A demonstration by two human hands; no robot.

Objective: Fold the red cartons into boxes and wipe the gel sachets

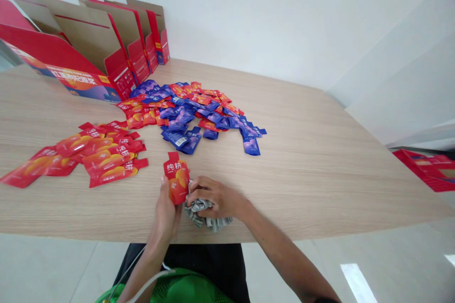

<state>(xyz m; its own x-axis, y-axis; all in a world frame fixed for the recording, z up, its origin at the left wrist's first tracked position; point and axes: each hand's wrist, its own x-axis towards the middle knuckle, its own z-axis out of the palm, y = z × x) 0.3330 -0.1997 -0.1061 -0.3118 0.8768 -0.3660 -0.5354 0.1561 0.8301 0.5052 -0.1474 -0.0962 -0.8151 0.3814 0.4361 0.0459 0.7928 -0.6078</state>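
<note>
A red pouch [177, 177] with an orange fruit print stands upright in my left hand [168, 210], its thumb on the front and the other fingers behind. Bunched in my right hand [216, 198] is a grey striped cloth [202, 212], held against the pouch's right edge. Part of the cloth hangs toward the table's front edge. Left of my hands lies a group of overlapping red pouches [110, 156]. Beyond my hands spreads a mixed pile of red and blue pouches [181, 116].
Several open red cardboard boxes [88, 78] stand at the back left, flaps up. The wooden table [313, 161] meets a white wall [270, 19] behind. Off its right end sits a red item [419, 170], partly cut off by the frame.
</note>
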